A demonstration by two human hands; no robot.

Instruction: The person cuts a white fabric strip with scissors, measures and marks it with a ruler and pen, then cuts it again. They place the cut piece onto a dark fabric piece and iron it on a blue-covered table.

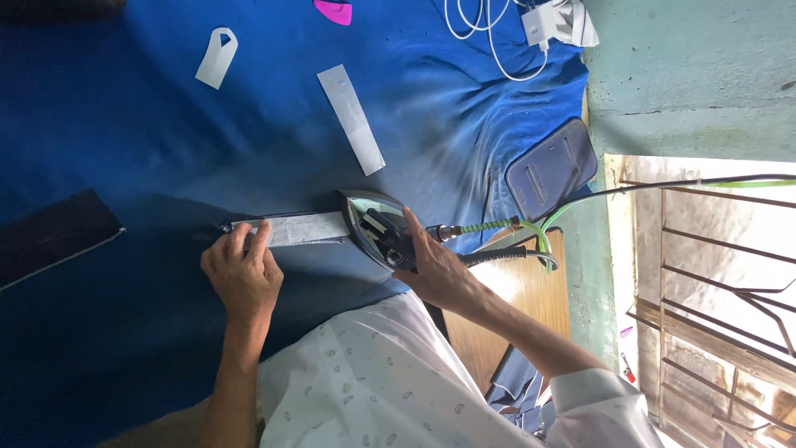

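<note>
- Bare blue worktop point(124, 149) is lying open beyond the hands.
- White strip point(351, 119), paper tag point(216, 57) and charger cable point(489, 33) are cluttering its far side.
- Iron point(377, 232) is blocking the right.

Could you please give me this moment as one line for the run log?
right hand: on iron | left hand: pressing grey strip flat | iron: at strip's end | surface: blue cloth

A: Light source?
B: Daylight from the barred window point(713, 274), blown out white there. Blue cloth point(464, 108) bright near it, dim at far left.
A: Blur?
B: Mostly sharp. Soft shadows under the forearms; frame is turned sideways.
</note>
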